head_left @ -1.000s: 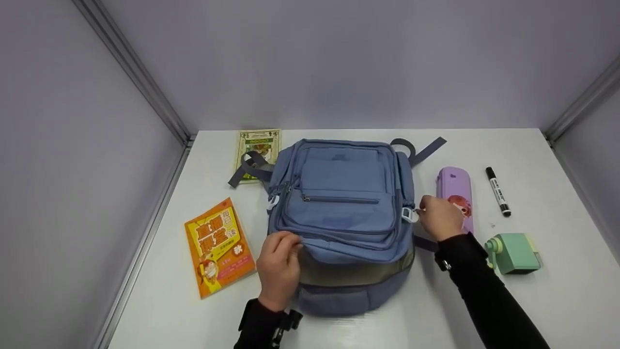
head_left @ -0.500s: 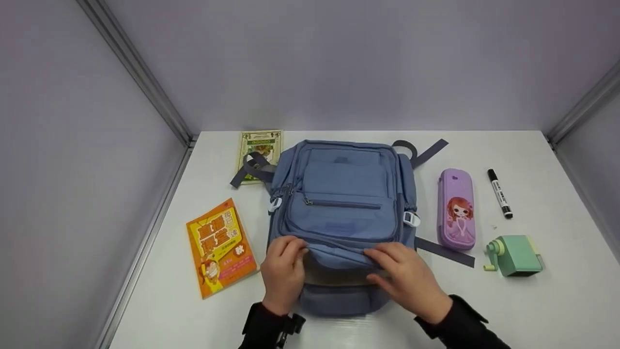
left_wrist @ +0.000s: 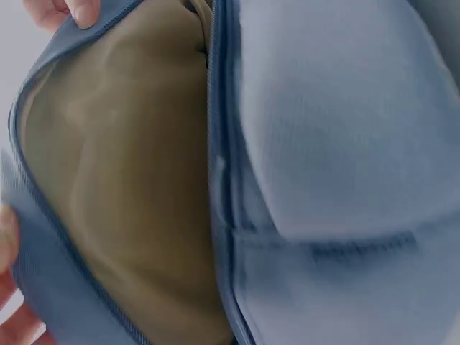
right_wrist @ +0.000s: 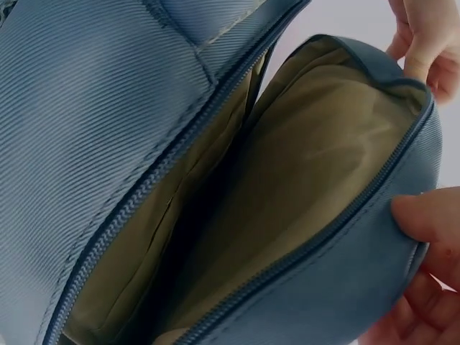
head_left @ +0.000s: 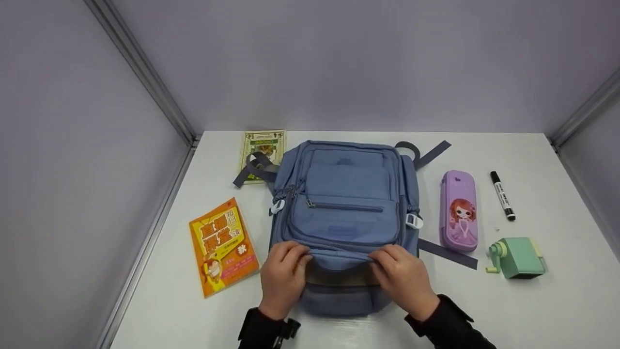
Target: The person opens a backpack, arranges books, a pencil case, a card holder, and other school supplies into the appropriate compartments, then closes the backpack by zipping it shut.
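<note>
A blue backpack [head_left: 345, 182] lies front side up on the white table, its top end away from me. At its near end an unzipped compartment is held apart. Both hands pinch the edge of its lower flap [head_left: 339, 261]: my left hand [head_left: 285, 281] on the left, my right hand [head_left: 406, 280] on the right. Tan lining [right_wrist: 316, 158] shows inside the opening in the right wrist view, between two rows of zipper teeth. In the left wrist view, the same lining [left_wrist: 129, 172] faces the camera, with fingertips at the flap's edge.
An orange book [head_left: 225, 247] lies left of the backpack, and a green-framed book [head_left: 264, 141] sits partly under a strap behind it. On the right are a purple pencil case [head_left: 459, 211], a black-and-white marker [head_left: 503, 196] and a green crank pencil sharpener [head_left: 522, 258].
My right hand has left the white buckle at the backpack's right side, come to the near flap and pinched its edge. My left hand keeps its pinch there.
</note>
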### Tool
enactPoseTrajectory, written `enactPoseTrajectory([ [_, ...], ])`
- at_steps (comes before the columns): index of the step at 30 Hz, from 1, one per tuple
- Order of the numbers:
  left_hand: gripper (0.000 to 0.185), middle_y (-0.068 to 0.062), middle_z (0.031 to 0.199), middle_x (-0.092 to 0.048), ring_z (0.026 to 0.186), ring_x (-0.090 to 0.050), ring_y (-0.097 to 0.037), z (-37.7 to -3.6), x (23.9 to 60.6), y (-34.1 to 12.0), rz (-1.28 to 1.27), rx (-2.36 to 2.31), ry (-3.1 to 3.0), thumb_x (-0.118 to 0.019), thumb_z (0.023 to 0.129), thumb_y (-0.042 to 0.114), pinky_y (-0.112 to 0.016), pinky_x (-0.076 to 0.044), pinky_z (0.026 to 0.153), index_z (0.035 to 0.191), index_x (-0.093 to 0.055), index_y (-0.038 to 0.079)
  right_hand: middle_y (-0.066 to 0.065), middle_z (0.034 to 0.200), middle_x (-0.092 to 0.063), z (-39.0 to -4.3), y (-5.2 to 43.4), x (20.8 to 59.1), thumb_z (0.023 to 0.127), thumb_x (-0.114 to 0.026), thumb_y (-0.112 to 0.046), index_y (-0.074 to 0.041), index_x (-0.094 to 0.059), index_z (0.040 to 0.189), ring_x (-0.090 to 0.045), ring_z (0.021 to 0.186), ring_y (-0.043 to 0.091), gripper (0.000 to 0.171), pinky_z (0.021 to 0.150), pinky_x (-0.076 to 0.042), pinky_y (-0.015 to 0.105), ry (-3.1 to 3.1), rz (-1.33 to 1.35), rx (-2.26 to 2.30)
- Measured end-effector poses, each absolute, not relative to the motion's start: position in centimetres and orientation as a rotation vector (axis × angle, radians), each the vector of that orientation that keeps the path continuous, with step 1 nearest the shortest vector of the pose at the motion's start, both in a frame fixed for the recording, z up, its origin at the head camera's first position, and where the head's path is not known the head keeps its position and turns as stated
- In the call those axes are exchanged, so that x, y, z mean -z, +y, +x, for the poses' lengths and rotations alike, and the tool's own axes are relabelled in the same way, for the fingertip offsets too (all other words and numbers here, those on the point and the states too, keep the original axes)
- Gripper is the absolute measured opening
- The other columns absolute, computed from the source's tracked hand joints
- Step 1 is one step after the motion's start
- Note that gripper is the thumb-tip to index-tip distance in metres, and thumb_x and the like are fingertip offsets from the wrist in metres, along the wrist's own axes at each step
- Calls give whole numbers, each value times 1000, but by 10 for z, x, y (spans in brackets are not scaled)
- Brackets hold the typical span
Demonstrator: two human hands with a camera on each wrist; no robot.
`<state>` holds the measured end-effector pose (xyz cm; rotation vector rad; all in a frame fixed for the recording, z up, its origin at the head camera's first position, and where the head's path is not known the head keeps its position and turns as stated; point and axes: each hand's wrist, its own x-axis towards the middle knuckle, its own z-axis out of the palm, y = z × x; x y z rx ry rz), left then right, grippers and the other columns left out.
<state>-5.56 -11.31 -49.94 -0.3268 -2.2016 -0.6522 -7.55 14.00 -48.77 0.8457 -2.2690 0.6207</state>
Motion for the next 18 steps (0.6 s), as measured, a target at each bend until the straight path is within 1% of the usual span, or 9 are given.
enactPoseTrajectory([
  [3,23,-7,91,-66,86,-62,-22,-54,503,-136,-226,643,-2244,-85,75,13,-33,-54,77,94,-73,7,1,79,-64,-77,140,486,68,-81,2,-9,-69,85,-63,71,14,23,63,-52,29,-2261,834,-641],
  [5,24,-13,96,-65,91,-62,-28,-54,504,-157,-28,655,-2328,-81,80,13,-39,-53,80,99,-72,3,1,79,-64,-78,140,485,68,-81,2,-9,-69,85,-63,71,14,24,62,-52,28,-2251,820,-651],
  [7,28,-20,105,-63,98,-60,-35,-54,507,-182,265,695,-2461,-75,86,15,-46,-51,84,108,-69,-2,1,78,-63,-79,139,484,68,-82,2,-10,-70,84,-63,70,14,24,62,-52,28,-2245,810,-659],
  [9,37,-28,114,-57,105,-55,-44,-54,511,-207,595,720,-2600,-70,91,19,-52,-49,87,115,-64,-9,1,78,-63,-80,139,484,67,-83,2,-10,-70,84,-63,70,13,24,61,-52,28,-2246,804,-665],
  [12,53,-36,119,-48,109,-47,-51,-52,521,-241,1026,728,-2789,-62,96,30,-58,-47,88,119,-55,-17,1,77,-63,-80,139,484,68,-82,3,-10,-70,84,-63,70,14,23,61,-52,28,-2249,809,-676],
  [13,58,-37,118,-46,108,-46,-51,-51,524,-249,1136,734,-2834,-60,96,34,-58,-47,88,119,-52,-18,2,78,-63,-80,139,484,70,-81,2,-9,-70,85,-63,70,14,21,61,-52,28,-2251,812,-681],
  [15,66,-38,114,-46,107,-46,-51,-50,531,-263,1282,737,-2895,-59,95,42,-59,-47,89,115,-51,-19,3,79,-64,-80,140,485,78,-77,-2,-8,-70,85,-63,71,15,12,62,-52,29,-2256,816,-691],
  [17,71,-37,111,-48,105,-46,-50,-49,536,-270,1356,744,-2945,-60,93,48,-58,-48,90,114,-50,-19,3,80,-64,-80,140,486,85,-73,-6,-7,-70,86,-64,72,15,3,63,-53,30,-2266,816,-703],
  [18,73,-36,110,-48,104,-47,-49,-49,539,-272,1373,744,-2964,-62,91,50,-57,-48,90,114,-49,-18,3,80,-64,-80,141,486,86,-73,-7,-7,-71,86,-64,72,16,2,63,-53,30,-2272,815,-707],
])
